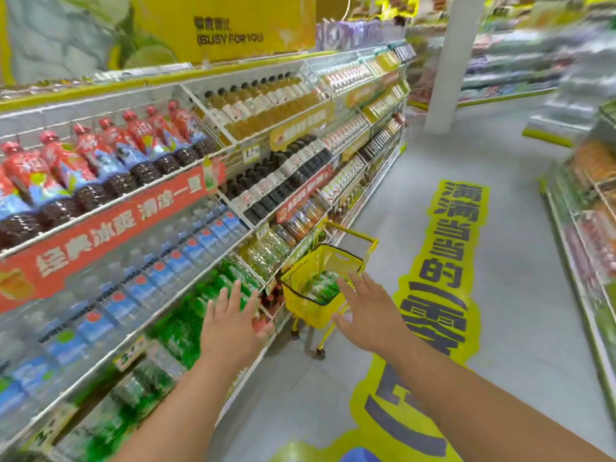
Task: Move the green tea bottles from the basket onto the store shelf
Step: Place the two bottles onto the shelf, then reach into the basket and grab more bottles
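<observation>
Head view, motion blur throughout.

Long white wire-and-metal store shelf (213,248) runs along the left side, several tiers, receding down the aisle. Top tiers: dark-drink bottles with red caps and red labels (110,155); next bay, amber-drink bottles with black caps (263,101). Middle tier: clear water bottles with blue labels (160,275). Lower tier: green-labelled bottles on the shelf (213,295), detail blurred.

Grey floor carries a large yellow floor sticker with dark characters (443,278), to the right of the shelf.

Yellow plastic wheeled shopping basket (308,306) stands on the floor just beside the shelf's lower tiers, its handle raised. Green tea bottles (321,286) lie inside it, green and white, count not readable.

Both bare forearms extend forward from the bottom edge. Left hand (230,331): palm down, fingers straight and slightly spread, holding nothing, in front of the green-bottle tier; contact with the shelf cannot be told. Right hand (368,315): fingers straight and spread, holding nothing, at the near right rim of the basket; whether it touches the rim cannot be told.
</observation>
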Demonstrator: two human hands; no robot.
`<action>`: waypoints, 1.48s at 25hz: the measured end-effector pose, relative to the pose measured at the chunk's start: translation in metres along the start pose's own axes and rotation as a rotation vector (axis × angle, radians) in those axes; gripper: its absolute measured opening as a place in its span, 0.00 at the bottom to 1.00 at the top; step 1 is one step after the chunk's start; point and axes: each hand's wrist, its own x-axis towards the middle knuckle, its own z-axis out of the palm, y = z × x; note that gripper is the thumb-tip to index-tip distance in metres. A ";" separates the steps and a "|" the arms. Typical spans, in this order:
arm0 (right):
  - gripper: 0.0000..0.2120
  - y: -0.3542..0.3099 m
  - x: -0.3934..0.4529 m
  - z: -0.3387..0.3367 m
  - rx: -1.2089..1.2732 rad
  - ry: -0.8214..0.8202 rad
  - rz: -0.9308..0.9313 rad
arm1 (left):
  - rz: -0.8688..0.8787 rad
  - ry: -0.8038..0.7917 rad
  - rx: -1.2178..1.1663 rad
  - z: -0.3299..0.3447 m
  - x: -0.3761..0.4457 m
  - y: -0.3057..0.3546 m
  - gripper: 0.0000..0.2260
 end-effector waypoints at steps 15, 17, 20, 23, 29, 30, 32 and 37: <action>0.37 0.184 0.218 0.012 -0.022 0.014 0.252 | 0.387 0.088 -0.111 -0.005 0.358 0.174 0.37; 0.37 0.216 0.248 0.017 -0.007 0.001 0.257 | 0.379 0.080 -0.101 0.000 0.392 0.196 0.37; 0.37 0.275 0.303 0.028 0.025 -0.004 0.247 | 0.334 0.099 -0.138 0.010 0.444 0.232 0.36; 0.43 0.331 0.361 0.036 0.047 0.019 0.168 | 0.271 0.116 -0.157 0.019 0.488 0.267 0.37; 0.45 0.402 0.459 0.038 0.067 -0.047 -0.047 | 0.047 0.070 -0.181 0.023 0.541 0.315 0.37; 0.44 0.406 0.474 0.040 0.078 -0.062 -0.078 | 0.008 0.062 -0.197 0.024 0.547 0.318 0.37; 0.41 0.409 0.504 0.047 0.099 -0.081 -0.123 | -0.073 0.040 -0.215 0.026 0.561 0.316 0.37; 0.37 0.395 0.572 0.083 0.112 -0.140 -0.195 | -0.198 -0.007 -0.249 0.054 0.613 0.288 0.37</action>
